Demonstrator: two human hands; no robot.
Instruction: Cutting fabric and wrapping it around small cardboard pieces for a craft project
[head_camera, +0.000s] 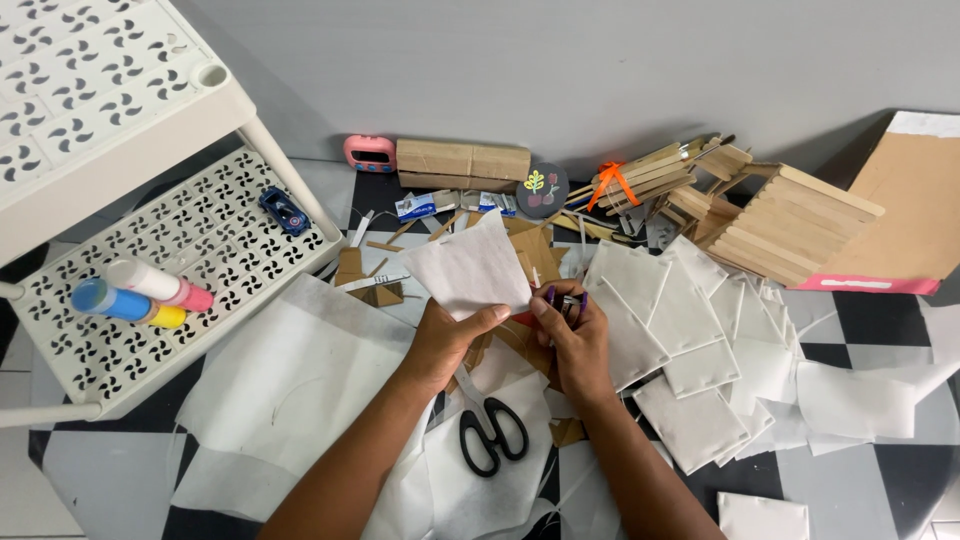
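A single head-worn camera looks steeply down and forward from above the person's own arms, which enter from the bottom edge and meet near the middle of the frame. It sits close: the left hand (447, 335) and right hand (572, 335) are central and large. The view faces a grey wall (600, 60) running across the top, with the checkered floor (880, 330) spreading below it to the bottom edge. A white plastic shelf rack (150, 130) cuts into the upper left corner, seen from above. No second view exists to share the scene.
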